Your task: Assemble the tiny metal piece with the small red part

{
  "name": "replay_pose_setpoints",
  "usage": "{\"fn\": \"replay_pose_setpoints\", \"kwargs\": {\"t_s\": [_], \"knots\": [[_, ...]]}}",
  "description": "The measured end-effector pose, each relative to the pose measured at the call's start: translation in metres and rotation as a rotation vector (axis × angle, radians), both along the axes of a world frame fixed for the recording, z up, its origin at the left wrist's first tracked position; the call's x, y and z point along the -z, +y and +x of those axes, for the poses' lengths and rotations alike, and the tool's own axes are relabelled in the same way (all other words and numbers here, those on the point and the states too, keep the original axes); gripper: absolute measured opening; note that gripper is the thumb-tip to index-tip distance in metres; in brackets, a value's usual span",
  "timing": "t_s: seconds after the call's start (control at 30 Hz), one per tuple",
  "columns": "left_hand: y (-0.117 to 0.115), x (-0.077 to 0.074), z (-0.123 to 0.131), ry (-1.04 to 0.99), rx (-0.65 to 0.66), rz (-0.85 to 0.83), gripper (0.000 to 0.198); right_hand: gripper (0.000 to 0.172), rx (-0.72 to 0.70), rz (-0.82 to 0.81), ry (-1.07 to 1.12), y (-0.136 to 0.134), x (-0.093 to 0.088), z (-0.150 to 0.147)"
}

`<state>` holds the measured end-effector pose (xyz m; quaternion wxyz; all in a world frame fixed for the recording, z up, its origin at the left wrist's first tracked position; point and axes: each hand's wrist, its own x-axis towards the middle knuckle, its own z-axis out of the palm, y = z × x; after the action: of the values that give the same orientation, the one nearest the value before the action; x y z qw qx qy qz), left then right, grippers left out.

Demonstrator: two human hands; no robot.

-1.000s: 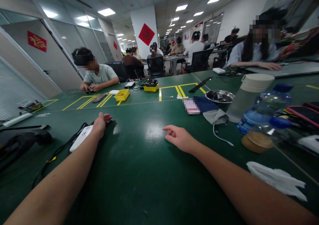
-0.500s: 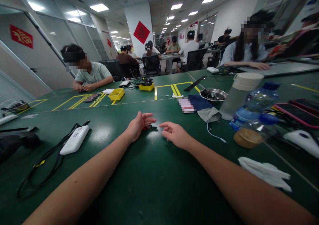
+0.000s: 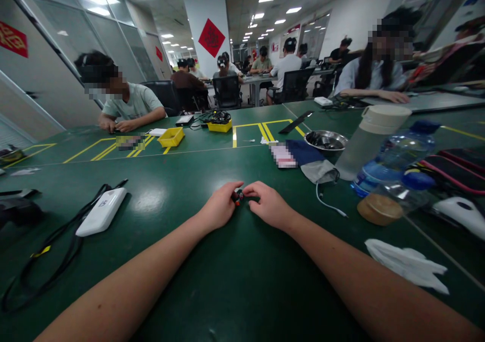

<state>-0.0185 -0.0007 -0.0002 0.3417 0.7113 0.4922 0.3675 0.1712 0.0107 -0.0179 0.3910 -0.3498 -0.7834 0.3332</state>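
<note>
In the head view a small dark-and-red object [image 3: 238, 198] sits low over the table, between my two hands; its kind is too small to make out. My left hand [image 3: 217, 208] curls around its left side, with the fingers partly hidden behind the hand. From the right, my right hand [image 3: 271, 204] reaches in with bent fingers, the index fingertip at the object's edge. Its thumb stands apart from the index finger. Both forearms rest low over the green table [image 3: 242, 276].
To the left lie a white power bank [image 3: 102, 211] and a black cable [image 3: 49, 258]. On the right stand a frosted bottle [image 3: 366, 142], a blue-labelled bottle [image 3: 394, 155], a metal bowl [image 3: 326, 140] and a white cloth [image 3: 407, 263]. Yellow trays [image 3: 171, 137] and co-workers are farther back.
My left hand has turned from an open palm to a curl around the small object. The hands are closer together, and the view has shifted slightly.
</note>
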Motion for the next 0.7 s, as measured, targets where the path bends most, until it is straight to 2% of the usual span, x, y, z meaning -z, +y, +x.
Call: {"fn": "replay_pose_setpoints", "kwargs": {"t_s": [0.13,0.23,0.33,0.53,0.6,0.7], "knots": [[-0.001,0.0,-0.001,0.165,0.121,0.121,0.052,0.03,-0.04,0.055,-0.059,-0.001,-0.004,0.001],[-0.003,0.002,0.002,0.226,0.151,0.222,0.046,0.026,-0.043,0.079,-0.114,-0.002,-0.006,0.001],[-0.005,0.004,0.005,0.281,0.116,0.243,0.039,0.025,0.03,0.099,-0.177,-0.005,-0.007,0.0],[-0.005,0.003,0.002,0.552,0.03,0.234,0.017,0.025,0.284,0.209,-0.475,-0.01,-0.007,0.003],[-0.005,0.002,0.001,0.535,0.077,0.25,0.016,0.027,0.259,0.192,-0.451,-0.008,-0.005,0.005],[-0.004,0.002,-0.001,0.47,0.196,0.269,0.033,0.03,0.152,0.152,-0.287,-0.002,-0.003,0.006]]}}
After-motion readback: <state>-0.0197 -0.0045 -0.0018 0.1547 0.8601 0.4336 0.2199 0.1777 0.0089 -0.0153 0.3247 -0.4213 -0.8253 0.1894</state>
